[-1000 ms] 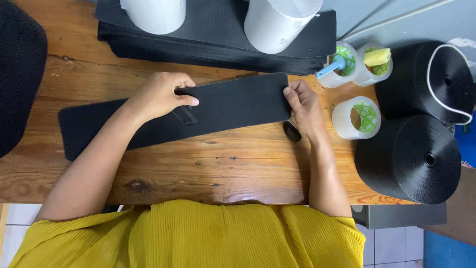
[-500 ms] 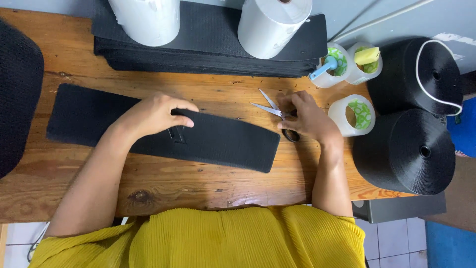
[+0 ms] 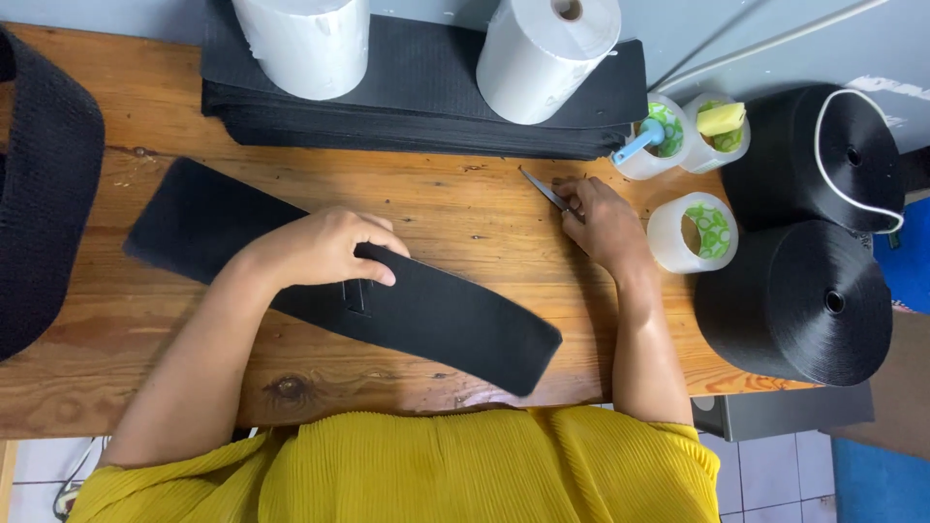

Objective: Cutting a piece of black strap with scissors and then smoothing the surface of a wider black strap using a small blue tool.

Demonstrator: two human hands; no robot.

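Black strip point(image 3: 426, 310) long axis upper-left to lower-right

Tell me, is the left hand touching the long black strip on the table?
Touching. The head view shows the left hand resting on the long black strip, with its fingers curled over the strip's upper edge.

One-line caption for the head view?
Left hand presses a black strip on the wooden table; right hand grips scissors.

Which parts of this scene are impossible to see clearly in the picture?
- Head view: handles of the scissors, covered by the right hand.
- Head view: middle of the black strip, hidden under the left hand.
- Head view: white rolls, cut off by the top edge.
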